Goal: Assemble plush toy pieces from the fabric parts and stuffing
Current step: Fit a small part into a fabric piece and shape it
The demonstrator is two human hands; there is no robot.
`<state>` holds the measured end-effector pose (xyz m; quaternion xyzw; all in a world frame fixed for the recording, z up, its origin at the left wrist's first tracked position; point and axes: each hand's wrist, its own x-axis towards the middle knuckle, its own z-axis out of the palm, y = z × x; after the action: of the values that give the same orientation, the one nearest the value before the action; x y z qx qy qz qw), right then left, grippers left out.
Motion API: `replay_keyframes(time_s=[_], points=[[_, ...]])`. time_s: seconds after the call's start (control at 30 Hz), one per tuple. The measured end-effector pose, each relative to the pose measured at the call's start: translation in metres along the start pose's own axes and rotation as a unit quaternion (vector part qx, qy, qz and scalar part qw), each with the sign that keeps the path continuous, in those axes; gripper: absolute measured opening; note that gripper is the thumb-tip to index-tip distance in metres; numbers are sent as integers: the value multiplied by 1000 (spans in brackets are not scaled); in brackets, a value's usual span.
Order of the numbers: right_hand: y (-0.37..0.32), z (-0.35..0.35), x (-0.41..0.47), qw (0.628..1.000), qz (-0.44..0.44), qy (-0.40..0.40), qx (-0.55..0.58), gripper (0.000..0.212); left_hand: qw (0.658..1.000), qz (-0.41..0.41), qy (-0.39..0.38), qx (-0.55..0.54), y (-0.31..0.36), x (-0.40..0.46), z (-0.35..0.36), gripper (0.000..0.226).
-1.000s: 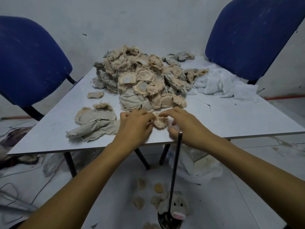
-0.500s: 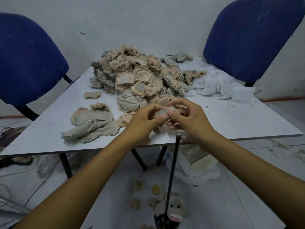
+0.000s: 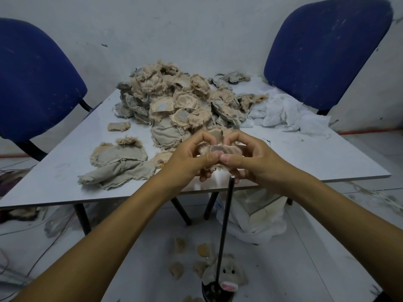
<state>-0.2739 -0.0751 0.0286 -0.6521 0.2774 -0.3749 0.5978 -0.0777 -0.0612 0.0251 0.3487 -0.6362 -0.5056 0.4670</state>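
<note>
Fabric piece, small, beige and frayed, is held up between both hands just above the near edge of the worktop. Left hand grips its left side, fingers curled over the top and thumb pressed along the front. Right hand grips the right side the same way; the two thumb tips meet at the middle, below a pale oval patch on the piece. Fingers of both hands are bent tightly round the cloth, so neither hand is open.

Behind the hands, a large pile of similar beige and grey fabric parts covers the middle and far part of the worktop. To the left of the hands lies a flat grey cut piece with a small beige scrap just beyond it, and another scrap farther back. White stuffing sits at the far right, touching the pile.

A thin dark rod stands upright from the floor, its tip just below the right hand. At its foot lies a finished plush toy with several small beige bits around it. Two blue chairs flank the worktop.
</note>
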Motion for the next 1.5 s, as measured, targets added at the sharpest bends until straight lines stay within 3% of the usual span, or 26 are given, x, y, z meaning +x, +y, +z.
replay_keyframes(time_s=[0.13,0.3,0.4,0.47,0.5,0.57,0.67,0.73,0.83,0.97,1.1,1.17,1.27,1.33,1.4,1.47,1.5], points=[[-4,-1,-8,999,-10,-11,-34,14,999,13,-46,19,8,-5,3,8],[-11,1,-17,999,-28,17,-38,16,977,-87,-165,-106,20,-14,1,22],[-14,2,-21,997,-46,21,-66,12,971,-103,-188,-109,23,-19,2,34],[-16,4,-26,995,-57,9,-83,14,970,-112,-187,-106,27,-20,2,30],[-17,4,-28,992,-70,9,-106,14,978,-88,-176,-62,29,-20,2,23],[-20,1,-34,970,-117,22,-210,13,983,26,-120,134,32,-22,1,11],[-19,0,-40,900,-211,37,-380,9,899,227,-17,375,28,-29,2,11],[-16,2,-43,859,-266,43,-435,7,862,296,5,412,26,-36,7,10],[-16,3,-47,821,-314,58,-473,6,851,325,24,411,26,-40,11,11],[-22,-2,-52,799,-318,69,-505,21,831,351,17,431,27,-42,10,13],[-17,2,-55,770,-339,46,-539,21,794,380,-6,474,23,-44,12,10],[-13,0,-56,775,-326,32,-540,22,788,391,-1,475,21,-45,13,12],[-15,-4,-58,787,-292,11,-544,25,808,382,-6,448,24,-42,10,12],[-18,-6,-55,769,-275,4,-577,25,832,353,-4,427,27,-39,7,12],[-20,-9,-51,763,-271,12,-587,24,889,280,-2,363,28,-36,6,9],[-22,-10,-47,821,-242,9,-517,22,966,154,-25,206,29,-30,7,9],[-23,-9,-44,864,-208,5,-459,21,986,105,-34,125,29,-26,8,10]])
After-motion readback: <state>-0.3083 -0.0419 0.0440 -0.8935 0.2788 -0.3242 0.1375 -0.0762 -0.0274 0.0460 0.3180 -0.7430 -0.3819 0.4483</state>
